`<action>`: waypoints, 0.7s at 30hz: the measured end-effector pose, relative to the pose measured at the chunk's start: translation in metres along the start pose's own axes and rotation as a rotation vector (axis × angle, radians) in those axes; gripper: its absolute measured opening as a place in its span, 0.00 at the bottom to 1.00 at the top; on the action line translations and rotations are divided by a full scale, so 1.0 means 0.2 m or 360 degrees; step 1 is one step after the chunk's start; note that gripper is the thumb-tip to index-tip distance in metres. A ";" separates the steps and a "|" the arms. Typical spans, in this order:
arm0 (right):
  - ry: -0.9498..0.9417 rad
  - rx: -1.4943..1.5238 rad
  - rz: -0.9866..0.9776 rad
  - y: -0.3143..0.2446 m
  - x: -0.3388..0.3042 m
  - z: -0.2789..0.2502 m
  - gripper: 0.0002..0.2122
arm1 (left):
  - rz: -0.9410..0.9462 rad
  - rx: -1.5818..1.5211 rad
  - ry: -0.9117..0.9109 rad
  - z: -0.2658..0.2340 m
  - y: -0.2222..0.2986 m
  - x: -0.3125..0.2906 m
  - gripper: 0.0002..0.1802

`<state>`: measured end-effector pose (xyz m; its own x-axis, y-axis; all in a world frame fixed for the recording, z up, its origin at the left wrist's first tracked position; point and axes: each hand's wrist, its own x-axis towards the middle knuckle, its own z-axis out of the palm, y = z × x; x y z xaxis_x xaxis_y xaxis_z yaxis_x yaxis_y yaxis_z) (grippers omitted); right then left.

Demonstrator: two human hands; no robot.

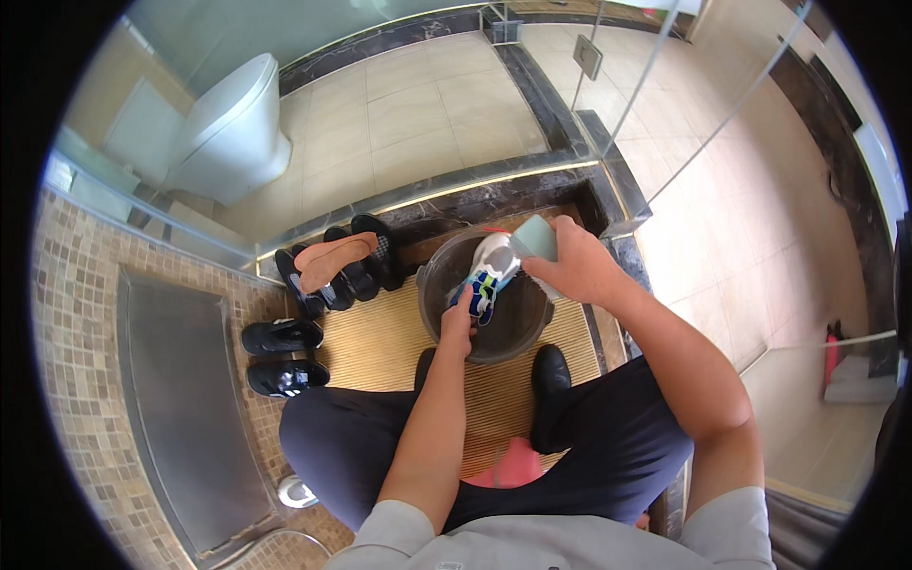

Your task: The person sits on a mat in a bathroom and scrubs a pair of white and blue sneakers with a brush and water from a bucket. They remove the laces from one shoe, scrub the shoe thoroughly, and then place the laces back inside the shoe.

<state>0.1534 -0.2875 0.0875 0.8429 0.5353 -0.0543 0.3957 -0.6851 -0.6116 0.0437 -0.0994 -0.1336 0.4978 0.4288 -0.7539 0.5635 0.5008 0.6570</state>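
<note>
My left hand [458,325] grips a sneaker [487,275] in white, grey and dark blue with lime-green details. The shoe is held tilted over a round grey bucket [430,313], whose inside looks dark. In my right hand [587,264] is a pale green block [534,237] with rounded corners, close against the sneaker's white end. Whether it is a sponge, a brush back or soap, I cannot tell. A thin red thing [494,229] shows at the bucket's far rim; its kind is unclear.
Several black shoes [283,335] stand at the left, with orange insoles [334,258] lying over some. The bucket sits on a ribbed yellowish mat [370,347] between my black boots [550,380]. Beyond are a dark stone curb [456,201], glass panels and a white toilet [223,123].
</note>
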 end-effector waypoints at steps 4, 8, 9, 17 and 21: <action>-0.0075 -0.0066 0.0019 -0.02 0.00 0.01 0.28 | 0.0477 0.0417 0.0015 -0.04 -0.03 0.09 0.24; -0.0264 -0.0125 0.0182 -0.06 0.01 0.02 0.33 | 0.0522 0.0181 -0.0271 -0.02 -0.01 0.14 0.20; -0.0281 -0.0147 0.0197 -0.08 0.01 0.02 0.34 | 0.0515 -0.0037 -0.0402 0.00 -0.01 0.15 0.19; -0.0293 -0.0203 0.0261 -0.02 0.02 0.06 0.33 | -0.0412 -0.0587 -0.1054 -0.01 0.03 0.01 0.21; -0.0304 -0.0225 0.0283 -0.04 0.03 0.07 0.33 | -0.0398 -0.0831 -0.1317 -0.06 0.01 0.05 0.23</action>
<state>0.1508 -0.2720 0.0814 0.8248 0.4751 -0.3066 0.3064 -0.8313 -0.4638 0.0419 -0.0855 -0.1406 0.8176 -0.2909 -0.4969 0.4541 0.8563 0.2459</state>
